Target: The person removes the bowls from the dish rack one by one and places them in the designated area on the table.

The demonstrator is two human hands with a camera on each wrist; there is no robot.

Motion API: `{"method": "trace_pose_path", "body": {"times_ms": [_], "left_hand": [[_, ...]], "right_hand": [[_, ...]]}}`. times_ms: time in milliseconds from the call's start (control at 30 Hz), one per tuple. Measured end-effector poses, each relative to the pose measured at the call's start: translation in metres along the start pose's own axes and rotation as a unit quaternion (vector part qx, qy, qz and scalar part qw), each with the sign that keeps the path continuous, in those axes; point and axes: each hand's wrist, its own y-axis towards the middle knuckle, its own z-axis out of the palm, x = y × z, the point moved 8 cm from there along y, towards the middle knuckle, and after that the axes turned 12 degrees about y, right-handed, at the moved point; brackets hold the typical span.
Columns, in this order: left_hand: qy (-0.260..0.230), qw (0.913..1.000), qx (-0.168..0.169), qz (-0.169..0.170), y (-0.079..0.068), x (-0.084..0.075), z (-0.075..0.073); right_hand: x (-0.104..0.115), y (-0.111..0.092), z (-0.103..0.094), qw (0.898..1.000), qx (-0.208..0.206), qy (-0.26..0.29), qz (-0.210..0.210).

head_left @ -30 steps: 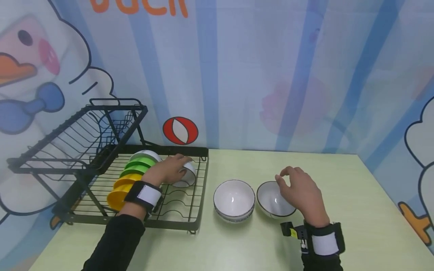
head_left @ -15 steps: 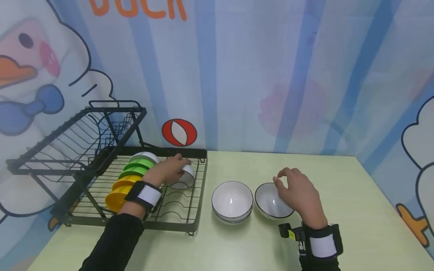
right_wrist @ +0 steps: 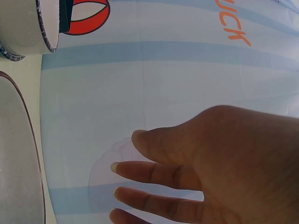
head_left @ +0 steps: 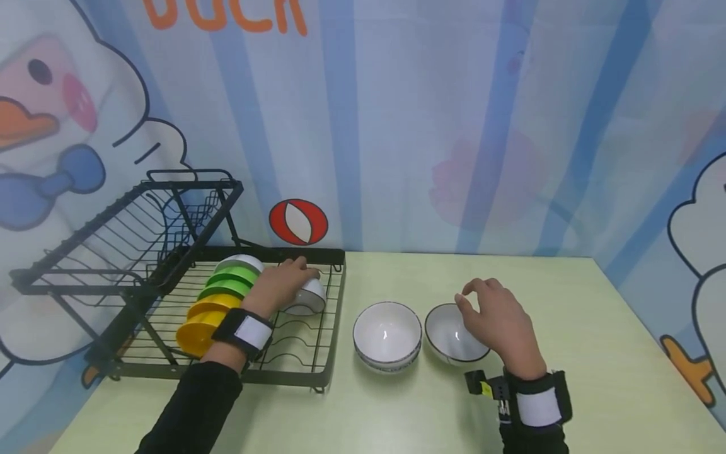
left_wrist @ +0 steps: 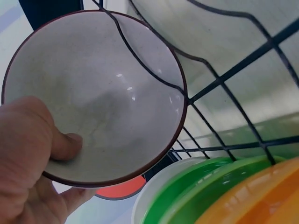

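A white bowl (head_left: 311, 299) with a dark rim stands tilted on its side in the right part of the rack's lower tier. My left hand (head_left: 282, 287) grips its edge; in the left wrist view the thumb (left_wrist: 67, 145) lies inside the bowl (left_wrist: 107, 70) and fingers are behind it. Over the table, my right hand (head_left: 501, 325) hovers with relaxed fingers, holding nothing. Just below and left of that hand sits another white bowl (head_left: 445, 334) with a dark rim, upright. The right wrist view shows the right hand (right_wrist: 201, 172) apart from this bowl (right_wrist: 18, 154).
A black two-tier dish rack (head_left: 300, 379) stands on the left of the table. Yellow bowls (head_left: 195, 334), green bowls (head_left: 229, 288) and a white one (head_left: 249, 260) lean in a row inside it. Stacked white bowls (head_left: 387, 334) sit between rack and right hand. A printed curtain (head_left: 397, 126) hangs behind.
The head view has shifted slightly. My left hand keeps its grip on the bowl, which looks tipped very slightly. The right hand stays in about the same place.
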Motion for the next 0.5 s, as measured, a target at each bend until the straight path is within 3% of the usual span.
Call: {"method": "trace_pose_path", "body": {"times_ms": [267,500], "left_hand": [[0.028,0.9972,-0.069,-0.008,-0.006,-0.003,-0.009],[0.049,0.9951,-0.082,-0.024,-0.008,0.002,-0.013]], "right_hand": [[0.0,0.0,0.001,1.0,-0.001,0.001,0.002],[0.0,0.0,0.001,1.0,-0.002,0.002,0.002]]}}
